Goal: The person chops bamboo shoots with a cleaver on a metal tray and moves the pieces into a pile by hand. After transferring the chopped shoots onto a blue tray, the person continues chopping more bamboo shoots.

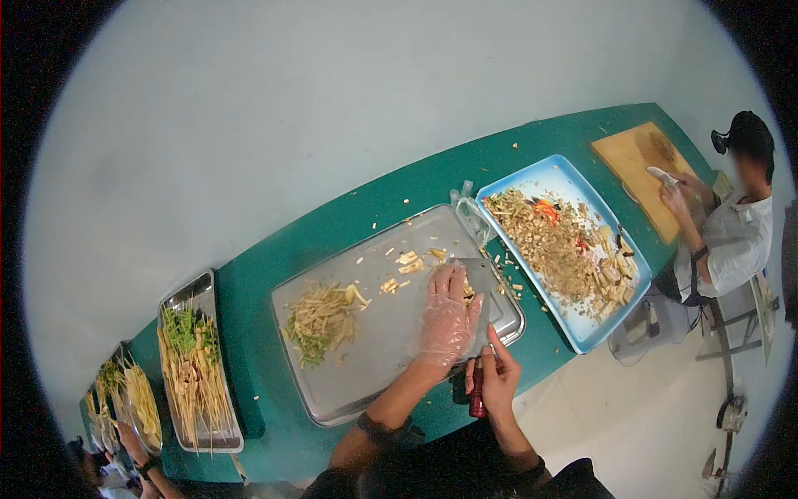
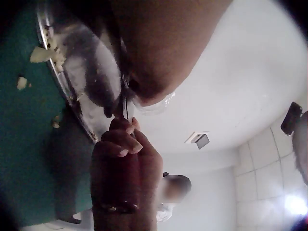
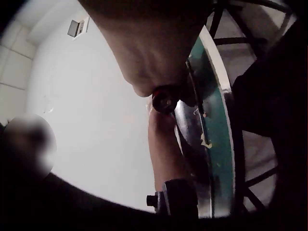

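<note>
My left hand (image 1: 446, 326), in a clear plastic glove, lies with straight fingers along the blade of a cleaver (image 1: 484, 323). By its red handle (image 1: 477, 397) my right hand (image 1: 497, 381) grips the cleaver, a finger stretched toward the blade. In the left wrist view the fingers of the right hand (image 2: 122, 139) wrap round the handle. Below the blade is a grey metal tray (image 1: 391, 333). Pale chopped pieces (image 1: 407, 264) are scattered on it, and a few show beside the blade. A heap of thin greenish strips (image 1: 322, 320) covers its left part.
A blue tray (image 1: 592, 339) of chopped mixed food stands to the right, a crumpled plastic bag (image 1: 472, 218) near its corner. Farther right, a person works at a wooden board (image 1: 611, 154). Left, a metal tray (image 1: 235, 437) carries long strips and greens. Crumbs dot the green table (image 1: 332, 220).
</note>
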### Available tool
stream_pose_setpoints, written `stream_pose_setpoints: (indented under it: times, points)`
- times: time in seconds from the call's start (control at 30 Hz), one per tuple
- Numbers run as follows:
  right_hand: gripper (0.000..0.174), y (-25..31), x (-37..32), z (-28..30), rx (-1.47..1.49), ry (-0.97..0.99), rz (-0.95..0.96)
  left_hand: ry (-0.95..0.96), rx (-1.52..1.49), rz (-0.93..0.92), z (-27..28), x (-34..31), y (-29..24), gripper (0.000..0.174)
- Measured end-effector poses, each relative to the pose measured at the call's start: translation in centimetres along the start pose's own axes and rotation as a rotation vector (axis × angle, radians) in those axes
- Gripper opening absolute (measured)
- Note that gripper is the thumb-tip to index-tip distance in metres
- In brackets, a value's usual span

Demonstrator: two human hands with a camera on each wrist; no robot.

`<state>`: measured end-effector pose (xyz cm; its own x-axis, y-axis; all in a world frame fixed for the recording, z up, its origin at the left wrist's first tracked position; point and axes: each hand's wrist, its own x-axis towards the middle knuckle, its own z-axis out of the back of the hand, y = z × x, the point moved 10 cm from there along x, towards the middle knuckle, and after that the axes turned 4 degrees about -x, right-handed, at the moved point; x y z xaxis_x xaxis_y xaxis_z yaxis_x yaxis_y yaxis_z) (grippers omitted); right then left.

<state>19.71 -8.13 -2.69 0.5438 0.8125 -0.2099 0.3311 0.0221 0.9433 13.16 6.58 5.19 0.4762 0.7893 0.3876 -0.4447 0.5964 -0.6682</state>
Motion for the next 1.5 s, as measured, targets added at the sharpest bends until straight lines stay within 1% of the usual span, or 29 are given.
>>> stream_pose_setpoints:
  times: [0.13,0.23,0.3,0.4,0.53,0.63,0.7,0.83,0.9,1.0,1.1,1.23,1.3,1.4,1.5]
  points:
    - [0.046,-0.3,-0.3,0.1,0.019,-0.025,-0.011,0.001,-0.024,0.042,-0.7,-0.3,0.7,0.065]
    - [0.046,-0.1,-0.2,-0.1,0.058,-0.006,0.018,-0.001,-0.054,-0.007,0.1,-0.3,0.2,0.067]
    - [0.047,-0.2,-0.2,0.0,0.055,-0.010,0.010,-0.018,-0.192,0.028,0.9,-0.5,0.7,0.069]
    - [0.048,0.8,-0.3,0.2,0.083,-0.007,0.012,-0.040,-0.218,0.050,1.9,-0.7,2.0,0.068]
    - [0.048,2.4,-0.6,0.9,0.047,-0.016,0.018,-0.083,-0.181,0.044,2.0,-0.3,2.1,0.066]
    - [0.048,4.0,-1.0,1.1,0.010,0.000,0.045,-0.084,-0.214,0.085,1.5,-0.1,2.4,0.065]
    - [0.048,4.3,-1.1,1.8,-0.052,-0.059,-0.007,-0.095,-0.168,0.046,1.3,-0.1,2.4,0.065]
    - [0.048,3.3,-0.4,2.0,-0.089,-0.044,-0.026,-0.073,-0.191,0.059,0.5,-0.1,1.9,0.064]
    - [0.047,3.0,-0.1,1.2,-0.106,0.001,-0.021,0.032,-0.198,0.094,-0.9,0.2,1.5,0.066]
    - [0.046,3.0,0.1,0.8,-0.103,-0.001,-0.004,0.044,-0.115,0.088,-1.1,0.3,0.2,0.070]
    - [0.047,2.6,0.2,0.8,-0.074,-0.004,-0.027,0.049,-0.132,0.078,-1.5,0.1,0.4,0.074]
    - [0.046,1.6,0.1,0.5,-0.079,-0.039,-0.025,0.072,-0.174,0.052,-2.0,0.0,0.0,0.074]
    - [0.046,1.1,0.1,0.3,-0.001,-0.055,-0.037,0.076,-0.127,-0.015,-2.3,-0.2,-0.7,0.074]
    - [0.047,0.7,0.2,0.6,-0.009,-0.036,0.024,0.061,-0.137,-0.018,-2.4,-0.2,-0.8,0.073]
    - [0.047,0.4,0.3,0.7,0.045,-0.034,-0.025,0.080,-0.161,0.004,-2.2,-0.3,-1.0,0.073]
